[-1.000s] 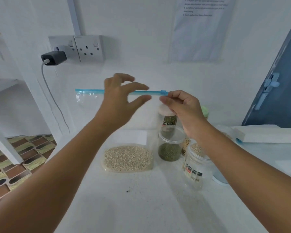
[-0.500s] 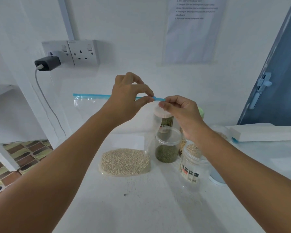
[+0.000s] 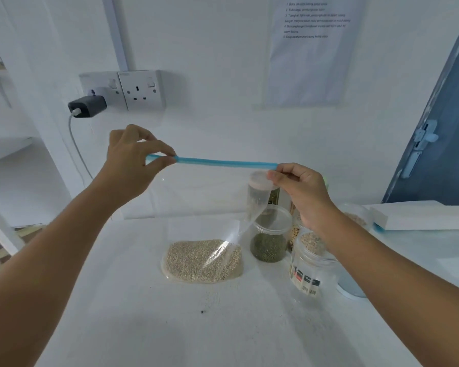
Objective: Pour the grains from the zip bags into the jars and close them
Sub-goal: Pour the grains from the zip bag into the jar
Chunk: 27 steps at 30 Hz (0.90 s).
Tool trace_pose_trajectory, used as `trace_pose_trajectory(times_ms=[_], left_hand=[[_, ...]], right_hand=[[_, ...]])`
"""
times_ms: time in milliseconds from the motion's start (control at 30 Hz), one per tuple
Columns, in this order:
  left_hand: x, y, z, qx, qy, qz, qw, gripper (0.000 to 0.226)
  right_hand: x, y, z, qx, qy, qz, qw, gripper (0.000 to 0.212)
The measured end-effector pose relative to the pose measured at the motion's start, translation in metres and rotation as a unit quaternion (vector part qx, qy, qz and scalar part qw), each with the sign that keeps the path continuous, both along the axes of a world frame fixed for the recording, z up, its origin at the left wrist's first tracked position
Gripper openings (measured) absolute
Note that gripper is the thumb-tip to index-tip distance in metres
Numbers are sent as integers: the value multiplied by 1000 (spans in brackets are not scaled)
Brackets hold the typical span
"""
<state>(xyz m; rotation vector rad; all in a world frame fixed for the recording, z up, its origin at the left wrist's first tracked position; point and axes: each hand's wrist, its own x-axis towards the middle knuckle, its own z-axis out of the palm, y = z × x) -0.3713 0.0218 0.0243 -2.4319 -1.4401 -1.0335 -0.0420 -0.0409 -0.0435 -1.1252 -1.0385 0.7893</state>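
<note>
Charger, a black plug block (image 3: 87, 106) with a white cable, sits in the white double wall socket (image 3: 129, 90) at far left. Left hand (image 3: 133, 165) is raised above the white table (image 3: 223, 327), thumb and forefinger clamped together on the left end of the blue zip strip (image 3: 227, 162) of a clear plastic zip bag (image 3: 204, 223); half a second earlier this hand pinched the strip near its right end, close to the other hand, and the strip's left part stood free. Bag hangs upright, its base on the table at centre, holding pale beige grains (image 3: 203, 260). Right hand (image 3: 301, 192) pinches the strip's right end, fingers curled together, as before. Just right of the bag stands a short clear lidded jar of dark green grains (image 3: 270, 238); behind it a tall clear jar with a pale lid (image 3: 260, 192), seen partly through the bag. Nearer and further right, an open clear labelled jar (image 3: 312, 271) stands under the right wrist. White flat box (image 3: 421, 215) lies at far right; a printed paper sheet (image 3: 313, 49) hangs on the wall above.
</note>
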Motion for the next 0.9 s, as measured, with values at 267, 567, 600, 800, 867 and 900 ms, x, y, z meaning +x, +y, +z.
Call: trace_pose_trajectory(times_ms=[267,567,600,800,867,900], left_hand=[[-35,12,-13,-24,-18,51,998,22],[-21,8,-16,5,-45,27,999,25],[-19,8,-16,11,-42,19,999,25],[-5,-3,-16,34,-68,-15,997,27],[-1,-12,-18,58,-92,5,994,31],[1,-19,-21,68,-112,22,991,35]], right_hand=[[7,4,-12,-24,4,-28,999,16],[-4,2,18,90,-375,-82,919,45],[-10,4,26,101,-423,-70,898,46],[-40,19,52,3,-570,46,820,18],[-45,20,51,-1,-575,48,817,13],[-47,20,50,-1,-563,49,825,12]])
